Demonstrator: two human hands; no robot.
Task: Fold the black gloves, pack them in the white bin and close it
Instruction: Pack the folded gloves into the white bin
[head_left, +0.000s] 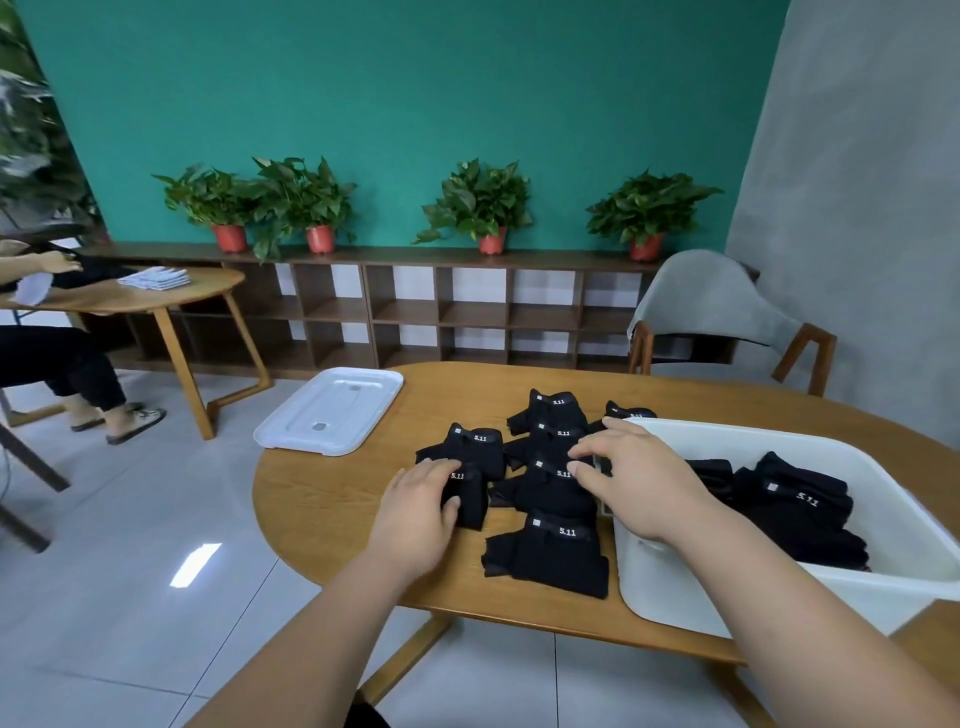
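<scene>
Several folded black gloves (548, 551) marked "5.11" lie on the wooden table (332, 514), left of the white bin (675, 587). More folded black gloves (800, 504) sit inside the bin. My left hand (418, 512) grips the leftmost folded glove (470, 501), with its thumb curled against the glove's side. My right hand (631, 480) hovers with spread fingers over the middle gloves, beside the bin's left rim; whether it touches them I cannot tell. The white bin lid (330, 410) lies upside down at the table's far left edge.
A grey chair (711, 317) stands behind the table. Another person (57, 364) sits at a second wooden table (156, 296) on the left. A low shelf with potted plants (480, 208) lines the green wall.
</scene>
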